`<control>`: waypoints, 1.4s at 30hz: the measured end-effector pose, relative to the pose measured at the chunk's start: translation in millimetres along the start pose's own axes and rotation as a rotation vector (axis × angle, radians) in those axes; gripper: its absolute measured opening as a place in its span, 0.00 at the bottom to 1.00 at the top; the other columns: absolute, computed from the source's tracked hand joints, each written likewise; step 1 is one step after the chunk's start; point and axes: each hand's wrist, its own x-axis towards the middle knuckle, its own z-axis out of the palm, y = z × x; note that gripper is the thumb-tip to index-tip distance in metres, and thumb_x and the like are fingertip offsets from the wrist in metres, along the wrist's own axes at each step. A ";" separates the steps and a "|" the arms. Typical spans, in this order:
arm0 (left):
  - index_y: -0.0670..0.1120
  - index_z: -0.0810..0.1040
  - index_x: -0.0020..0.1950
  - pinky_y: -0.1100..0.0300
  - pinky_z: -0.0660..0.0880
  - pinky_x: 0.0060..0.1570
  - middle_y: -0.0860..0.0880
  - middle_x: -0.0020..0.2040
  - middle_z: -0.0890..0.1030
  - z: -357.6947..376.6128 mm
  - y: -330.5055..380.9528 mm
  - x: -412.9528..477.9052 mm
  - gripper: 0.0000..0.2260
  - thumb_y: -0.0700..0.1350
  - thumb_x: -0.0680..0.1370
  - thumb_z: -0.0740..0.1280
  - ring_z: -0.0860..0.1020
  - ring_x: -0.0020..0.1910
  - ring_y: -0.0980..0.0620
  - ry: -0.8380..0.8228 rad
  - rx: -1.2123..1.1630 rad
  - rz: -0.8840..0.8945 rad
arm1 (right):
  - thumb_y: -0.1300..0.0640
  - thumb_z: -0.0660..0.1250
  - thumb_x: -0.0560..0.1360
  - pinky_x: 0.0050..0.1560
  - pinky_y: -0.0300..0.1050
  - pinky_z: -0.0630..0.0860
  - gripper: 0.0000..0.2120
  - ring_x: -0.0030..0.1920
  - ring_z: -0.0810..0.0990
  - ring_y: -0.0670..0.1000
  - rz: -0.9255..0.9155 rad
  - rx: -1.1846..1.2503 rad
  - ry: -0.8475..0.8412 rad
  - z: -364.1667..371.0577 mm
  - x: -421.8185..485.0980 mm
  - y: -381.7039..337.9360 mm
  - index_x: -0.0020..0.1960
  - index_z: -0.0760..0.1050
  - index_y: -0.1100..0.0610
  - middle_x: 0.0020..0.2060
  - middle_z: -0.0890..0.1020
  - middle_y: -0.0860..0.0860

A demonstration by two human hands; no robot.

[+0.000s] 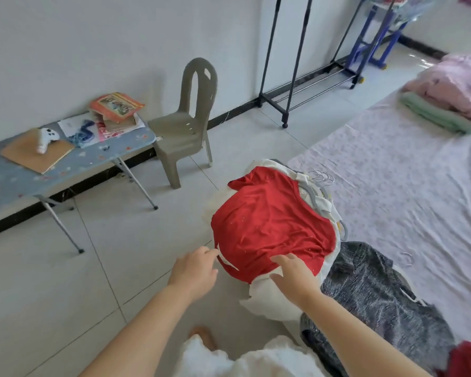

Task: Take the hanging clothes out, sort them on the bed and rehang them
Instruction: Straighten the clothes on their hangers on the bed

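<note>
A red shirt point(269, 221) tops a pile of white clothes point(272, 297) on grey hangers point(314, 198) at the corner of the bed point(408, 186). Several metal hanger hooks point(322, 176) poke out at the pile's far end. A grey knitted garment point(370, 289) lies beside the pile on the bed edge. My left hand point(195, 270) reaches to the red shirt's near left hem with relaxed fingers. My right hand point(294, 270) rests flat on the shirt's near edge, fingers straight. The black clothes rack point(291, 63) stands bare by the wall.
A grey plastic chair point(185, 126) and a blue folding table point(65, 159) with books and a game controller stand along the left wall. Folded pink and green bedding point(446, 104) lies at the bed's far end. A blue rack point(375, 36) stands in the far corner. Tiled floor lies between.
</note>
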 end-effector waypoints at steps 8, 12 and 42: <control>0.52 0.64 0.70 0.54 0.67 0.60 0.51 0.65 0.71 -36.0 -4.9 99.1 0.20 0.49 0.78 0.59 0.71 0.63 0.48 -0.102 0.063 0.228 | 0.53 0.64 0.75 0.62 0.49 0.69 0.21 0.63 0.71 0.53 0.216 0.128 0.088 -21.8 44.2 -5.1 0.68 0.69 0.52 0.61 0.73 0.53; 0.52 0.65 0.70 0.54 0.67 0.61 0.51 0.64 0.71 -47.0 12.7 149.2 0.20 0.50 0.77 0.60 0.71 0.62 0.48 -0.132 0.110 0.307 | 0.53 0.65 0.75 0.62 0.47 0.69 0.21 0.62 0.72 0.53 0.296 0.186 0.135 -32.6 77.2 12.9 0.67 0.69 0.52 0.60 0.73 0.51; 0.53 0.62 0.71 0.57 0.65 0.62 0.54 0.64 0.69 -2.2 124.3 430.1 0.20 0.51 0.79 0.57 0.69 0.62 0.53 -0.367 0.197 0.491 | 0.61 0.68 0.70 0.58 0.47 0.71 0.24 0.58 0.75 0.54 0.687 0.551 0.259 -58.5 365.2 185.5 0.65 0.70 0.55 0.58 0.78 0.53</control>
